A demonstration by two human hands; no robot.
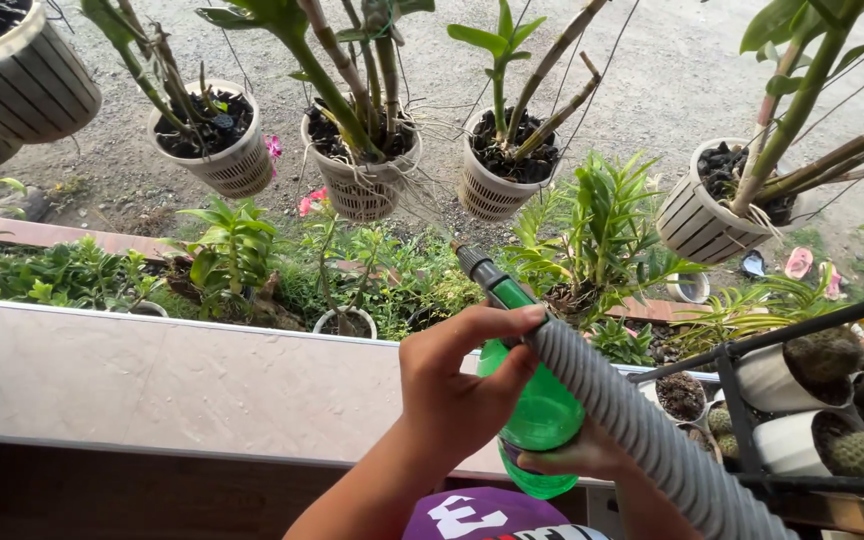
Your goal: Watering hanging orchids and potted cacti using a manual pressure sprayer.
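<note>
Fingers of the left hand (457,385) curl around the neck of a green spray bottle (537,405), beside the grey ribbed hose (642,430) that crosses it; the right hand (577,458) cups the bottle's underside. The black nozzle (474,264) points up and away toward a slotted hanging pot (492,180). Beneath the bottle runs a pale stone ledge (152,375); potted cacti (842,420) sit in a black rack at right.

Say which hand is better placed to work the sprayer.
Left: the left hand wraps the neck of the green spray bottle, just behind its nozzle; the right hand only cups the underside.
</note>
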